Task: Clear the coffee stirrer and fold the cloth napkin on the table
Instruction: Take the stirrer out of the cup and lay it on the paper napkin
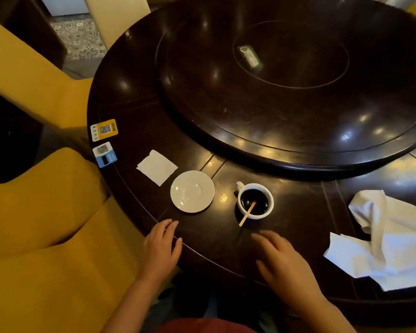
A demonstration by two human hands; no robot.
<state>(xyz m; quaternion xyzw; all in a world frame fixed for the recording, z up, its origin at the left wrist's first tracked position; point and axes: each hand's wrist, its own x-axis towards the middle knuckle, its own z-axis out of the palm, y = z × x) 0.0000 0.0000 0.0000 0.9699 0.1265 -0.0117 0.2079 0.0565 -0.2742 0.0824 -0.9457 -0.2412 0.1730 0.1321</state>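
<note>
A thin wooden coffee stirrer (247,213) leans out of a white cup (255,200) full of dark coffee, near the front of the dark round table (139,111). A crumpled white cloth napkin (382,239) lies at the right edge of the table. My right hand (281,258) hovers flat, fingers spread, just below the cup and holds nothing. At the table's near rim, left of the cup, my left hand (162,246) rests with relaxed fingers, also empty.
An empty white saucer (192,191) sits left of the cup, with a small folded paper napkin (157,167) beyond it. Two QR code cards (104,143) lie at the left rim. A raised turntable (298,87) fills the middle. Yellow chairs (34,212) stand on the left.
</note>
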